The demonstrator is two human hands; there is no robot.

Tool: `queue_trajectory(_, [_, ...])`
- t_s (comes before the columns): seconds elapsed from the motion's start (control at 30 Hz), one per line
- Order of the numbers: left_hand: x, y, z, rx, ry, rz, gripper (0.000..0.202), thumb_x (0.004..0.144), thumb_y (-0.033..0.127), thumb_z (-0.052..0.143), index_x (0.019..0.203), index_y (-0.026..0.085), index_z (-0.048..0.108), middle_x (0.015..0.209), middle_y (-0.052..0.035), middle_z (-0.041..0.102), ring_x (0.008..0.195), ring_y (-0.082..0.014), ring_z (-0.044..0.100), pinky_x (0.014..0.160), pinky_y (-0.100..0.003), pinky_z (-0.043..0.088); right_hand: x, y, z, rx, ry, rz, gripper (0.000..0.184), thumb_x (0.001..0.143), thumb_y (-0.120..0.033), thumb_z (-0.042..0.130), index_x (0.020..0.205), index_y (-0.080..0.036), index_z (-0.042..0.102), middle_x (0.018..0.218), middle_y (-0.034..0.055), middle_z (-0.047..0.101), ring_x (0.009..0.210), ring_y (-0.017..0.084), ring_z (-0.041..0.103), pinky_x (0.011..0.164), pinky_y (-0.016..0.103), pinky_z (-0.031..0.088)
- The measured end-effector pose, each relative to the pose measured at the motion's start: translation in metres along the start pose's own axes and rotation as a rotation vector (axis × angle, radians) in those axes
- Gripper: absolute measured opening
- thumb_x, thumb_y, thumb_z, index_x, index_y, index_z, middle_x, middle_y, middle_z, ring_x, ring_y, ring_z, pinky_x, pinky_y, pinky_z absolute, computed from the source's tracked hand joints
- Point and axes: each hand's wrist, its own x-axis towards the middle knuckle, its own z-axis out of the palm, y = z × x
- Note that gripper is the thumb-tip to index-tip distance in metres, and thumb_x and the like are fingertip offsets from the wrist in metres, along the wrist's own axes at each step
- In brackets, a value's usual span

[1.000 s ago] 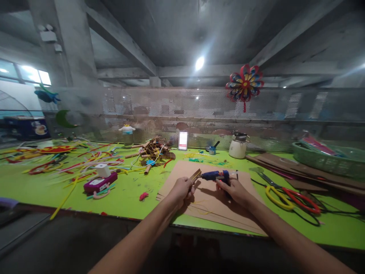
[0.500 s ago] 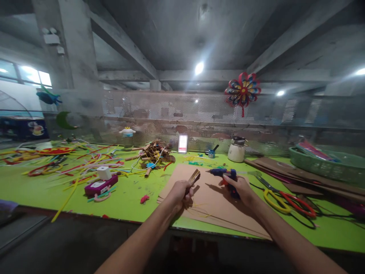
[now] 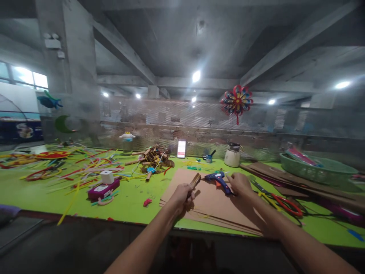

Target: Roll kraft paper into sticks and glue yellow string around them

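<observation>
My left hand point(image 3: 182, 195) is closed around a small piece of folded brown cardboard point(image 3: 195, 180), which points up and away from me. To its right, a blue hot glue gun point(image 3: 218, 180) with an orange trigger lies on the cardboard sheets point(image 3: 208, 201), its nozzle aimed at the held piece. My right hand point(image 3: 241, 185) is at the back of the gun, fingertips pinched at the pale glue stick point(image 3: 227, 173) that sticks out there. Thin yellow strands point(image 3: 203, 214) lie on the sheets below my left hand.
Scissors point(image 3: 285, 203) with yellow and red handles lie right of the sheets, near a green basket point(image 3: 322, 171). A cream jug point(image 3: 232, 156) stands behind. Left are a heap of cardboard scraps point(image 3: 154, 158), a purple power strip point(image 3: 103, 189) and scattered coloured strips point(image 3: 85, 167).
My right hand has let go of the glue gun's handle and moved to its rear end. The gun now rests on the cardboard. My left hand still holds the folded piece.
</observation>
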Motion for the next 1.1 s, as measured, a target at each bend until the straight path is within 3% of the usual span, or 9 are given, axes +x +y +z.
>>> queue_trajectory(0.1, [0.001,-0.003,0.001,0.030,-0.040,0.031,0.024,0.068,0.036,0.055,0.060,0.016,0.046,0.035,0.0053,0.040,0.028,-0.0052,0.029,0.034,-0.019,0.024,-0.015,-0.017,-0.005,-0.016,-0.001,-0.303,0.027,0.076,-0.037,0.053,0.075,-0.014,0.067,0.085,0.0127,0.065,0.084,0.024,0.058,0.073,0.032,0.041])
queue_trajectory(0.2, [-0.001,-0.002,-0.001,0.053,-0.184,0.068,0.019,0.065,0.032,0.056,0.064,0.014,0.049,0.037,0.0040,0.045,0.028,-0.0063,0.031,0.035,-0.021,0.029,-0.025,-0.043,-0.003,0.116,-0.199,-0.577,0.039,0.075,-0.037,0.056,0.108,-0.016,0.061,0.105,0.0114,0.061,0.088,0.021,0.057,0.073,0.032,0.045])
queue_trajectory(0.27, [-0.003,-0.001,-0.003,0.073,-0.282,0.056,0.020,0.065,0.033,0.057,0.067,0.013,0.052,0.040,0.0034,0.047,0.029,-0.0063,0.033,0.037,-0.021,0.031,-0.029,-0.054,-0.001,0.227,-0.438,-0.550,0.048,0.073,-0.037,0.059,0.117,-0.016,0.056,0.103,0.0114,0.062,0.083,0.020,0.058,0.068,0.031,0.047])
queue_trajectory(0.33, [-0.005,0.002,-0.007,0.106,-0.338,0.029,0.021,0.066,0.033,0.056,0.068,0.012,0.054,0.043,0.0020,0.049,0.032,-0.0062,0.035,0.038,-0.021,0.030,-0.033,-0.057,0.000,0.359,-0.648,-0.490,0.047,0.073,-0.038,0.061,0.113,-0.014,0.058,0.096,0.0103,0.064,0.077,0.018,0.059,0.065,0.030,0.048])
queue_trajectory(0.43, [-0.005,0.006,-0.010,0.161,-0.387,0.000,0.020,0.067,0.031,0.053,0.067,0.011,0.056,0.046,-0.0011,0.053,0.033,-0.0055,0.034,0.038,-0.020,0.024,-0.044,-0.048,-0.001,0.554,-0.793,-0.460,0.040,0.073,-0.039,0.063,0.103,-0.012,0.064,0.093,0.0091,0.065,0.075,0.016,0.059,0.066,0.030,0.049])
queue_trajectory(0.6, [-0.003,0.009,-0.006,0.222,-0.403,-0.038,0.018,0.064,0.028,0.053,0.062,0.010,0.056,0.051,-0.0020,0.055,0.037,-0.0052,0.035,0.039,-0.020,0.021,-0.062,-0.033,-0.008,0.653,-0.817,-0.428,0.042,0.074,-0.038,0.063,0.109,-0.014,0.062,0.086,0.0067,0.066,0.071,0.015,0.060,0.068,0.031,0.049])
queue_trajectory(0.83, [-0.003,0.009,-0.003,0.253,-0.366,-0.054,0.013,0.062,0.023,0.054,0.059,0.011,0.054,0.051,0.0003,0.052,0.036,-0.0033,0.031,0.039,-0.020,0.015,-0.060,-0.017,-0.012,0.640,-0.765,-0.450,0.040,0.073,-0.033,0.063,0.111,-0.019,0.061,0.110,0.0089,0.062,0.102,0.024,0.055,0.088,0.040,0.043])
queue_trajectory(0.97, [-0.001,0.007,-0.003,0.313,-0.345,-0.044,0.011,0.062,0.022,0.055,0.058,0.011,0.055,0.046,0.0025,0.046,0.037,-0.0040,0.031,0.040,-0.020,0.016,-0.056,-0.015,-0.007,0.588,-0.673,-0.397,0.028,0.072,-0.033,0.064,0.096,-0.018,0.068,0.097,0.0081,0.065,0.092,0.022,0.057,0.083,0.037,0.044])
queue_trajectory(1.1, [-0.004,0.009,-0.001,0.351,-0.365,-0.032,0.014,0.063,0.023,0.057,0.057,0.010,0.057,0.049,0.0012,0.048,0.039,-0.0041,0.032,0.041,-0.020,0.018,-0.072,-0.020,0.002,0.727,-0.738,-0.210,0.023,0.071,-0.032,0.063,0.088,-0.018,0.068,0.080,0.0056,0.065,0.074,0.018,0.058,0.066,0.031,0.045])
